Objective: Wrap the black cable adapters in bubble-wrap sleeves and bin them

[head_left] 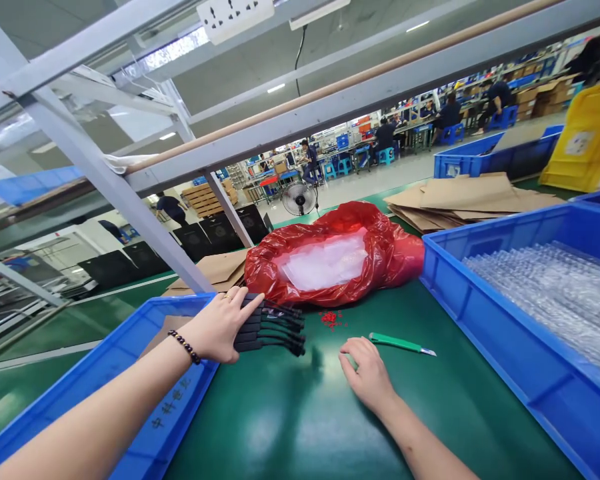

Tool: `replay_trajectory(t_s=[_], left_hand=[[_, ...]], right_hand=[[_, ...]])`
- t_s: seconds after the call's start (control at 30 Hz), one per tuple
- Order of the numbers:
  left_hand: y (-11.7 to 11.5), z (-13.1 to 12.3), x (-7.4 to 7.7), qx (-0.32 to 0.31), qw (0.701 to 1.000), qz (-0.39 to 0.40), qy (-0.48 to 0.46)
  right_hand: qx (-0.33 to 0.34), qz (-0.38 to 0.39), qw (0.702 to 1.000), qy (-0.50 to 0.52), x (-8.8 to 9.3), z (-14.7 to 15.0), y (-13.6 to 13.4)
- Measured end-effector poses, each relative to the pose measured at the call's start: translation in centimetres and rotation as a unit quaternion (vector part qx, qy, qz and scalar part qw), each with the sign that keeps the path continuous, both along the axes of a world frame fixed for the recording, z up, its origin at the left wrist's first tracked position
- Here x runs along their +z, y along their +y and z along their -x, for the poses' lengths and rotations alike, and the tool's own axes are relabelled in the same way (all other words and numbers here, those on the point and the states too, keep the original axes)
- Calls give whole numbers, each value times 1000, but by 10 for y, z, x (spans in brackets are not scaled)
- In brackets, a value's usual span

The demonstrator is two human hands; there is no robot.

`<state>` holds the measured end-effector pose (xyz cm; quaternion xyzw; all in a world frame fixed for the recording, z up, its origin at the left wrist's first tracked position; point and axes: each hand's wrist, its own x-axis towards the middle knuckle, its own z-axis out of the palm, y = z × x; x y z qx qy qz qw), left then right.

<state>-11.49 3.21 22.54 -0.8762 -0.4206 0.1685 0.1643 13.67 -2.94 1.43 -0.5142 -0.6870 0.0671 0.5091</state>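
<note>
My left hand (219,327) grips a stack of several black cable plugs (273,327), holding them just above the edge of the blue bin (130,400) at my left. A dark bead bracelet sits on that wrist. My right hand (366,373) rests on the green table (300,420) with its fingers curled under; nothing shows in it. A green utility knife (401,344) lies just beyond that hand. A small scatter of red bits (330,318) lies between the plugs and the knife.
A red plastic bag (340,257) with clear bags inside lies ahead. At the right, a blue bin (485,313) holds clear plastic trays. Flat cardboard (460,200) is stacked behind. A grey metal frame (110,187) slants overhead. Other people work far back.
</note>
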Motion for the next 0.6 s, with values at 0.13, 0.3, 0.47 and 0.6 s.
replay_trajectory(t_s=[0.13,0.3,0.47,0.6], left_hand=[[14,18,-65,70,986,21,-148],[26,44,-155,201,963,113,-143],[43,56,-170,215,957,120,-153],[55,60,-169,219,955,130,-154]], right_hand=[[-2,4,1000,1,-1,-1,1],[23,15,999,-16,-7,4,2],[35,40,998,-26,-8,6,4],[40,52,998,-26,-10,5,4]])
